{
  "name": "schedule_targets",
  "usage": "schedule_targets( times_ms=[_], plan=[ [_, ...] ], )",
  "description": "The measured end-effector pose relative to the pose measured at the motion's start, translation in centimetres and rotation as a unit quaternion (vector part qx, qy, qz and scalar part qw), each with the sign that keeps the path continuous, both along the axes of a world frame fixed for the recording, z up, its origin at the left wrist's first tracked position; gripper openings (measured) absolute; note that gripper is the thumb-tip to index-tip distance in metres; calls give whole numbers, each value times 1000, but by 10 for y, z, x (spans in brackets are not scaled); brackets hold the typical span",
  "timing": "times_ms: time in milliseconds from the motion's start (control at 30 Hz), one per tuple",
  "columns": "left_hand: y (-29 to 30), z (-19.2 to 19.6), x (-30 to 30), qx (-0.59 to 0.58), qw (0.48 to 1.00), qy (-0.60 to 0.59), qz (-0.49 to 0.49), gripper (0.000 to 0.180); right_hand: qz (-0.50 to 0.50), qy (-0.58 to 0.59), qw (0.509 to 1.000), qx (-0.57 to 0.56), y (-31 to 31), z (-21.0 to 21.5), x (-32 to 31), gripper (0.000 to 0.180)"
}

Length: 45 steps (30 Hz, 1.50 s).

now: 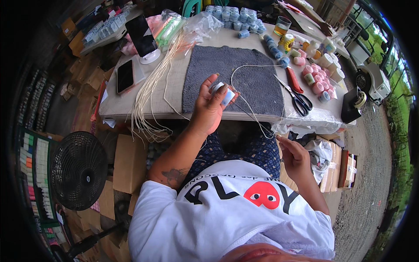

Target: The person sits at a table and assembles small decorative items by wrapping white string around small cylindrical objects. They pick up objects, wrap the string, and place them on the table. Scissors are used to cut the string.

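Above the near edge of the grey cloth mat [209,65], my left hand [206,107] is closed around a small pale-blue and white cylinder [226,97], held between thumb and fingers. A thin white cord [239,94] loops over the mat, from a row of blue cylinders [271,46] at the far right down towards my right hand [296,156]. That hand is just off the table's front edge, its thumb and fingertips pinched on the cord. Whether a needle is also between those fingertips is too small to tell.
Scissors [301,104] and a red-handled tool [294,81] lie right of the mat, near pink cylinders [320,82]. A glass [282,27] stands at the back. Left are a cord bundle [150,87], a phone [125,77] and a black fan [78,166].
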<state>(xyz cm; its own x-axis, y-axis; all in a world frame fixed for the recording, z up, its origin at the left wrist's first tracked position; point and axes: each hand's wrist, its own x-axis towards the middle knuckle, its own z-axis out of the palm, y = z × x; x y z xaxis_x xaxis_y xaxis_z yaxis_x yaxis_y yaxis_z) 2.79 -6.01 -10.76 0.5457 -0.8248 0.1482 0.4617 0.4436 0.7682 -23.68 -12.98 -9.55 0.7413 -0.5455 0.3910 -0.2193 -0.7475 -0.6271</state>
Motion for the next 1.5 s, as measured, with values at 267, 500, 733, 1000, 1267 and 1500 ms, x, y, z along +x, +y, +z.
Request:
schedule_targets(
  times_ms=[267,500,733,1000,1267,1500],
  plan=[
    [11,7,-60,-110,981,-17,-161,71,57,-89,993,48,11,3,25,28],
    [10,19,-29,-100,992,-16,-72,64,92,-79,973,198,3,-6,25,20],
    [21,24,30,-12,981,-156,112,88,-252,-86,960,90,-129,-47,-35,23],
    [5,-4,-2,-58,841,-497,207,89,-249,108,950,-152,-113,-24,49,35],
    [4,-2,-1,-35,977,-203,44,66,-213,-34,975,-47,-102,-37,72,15],
    [3,7,-10,-3,981,158,-112,35,81,-130,988,-17,-11,24,79,15]
  ],
)
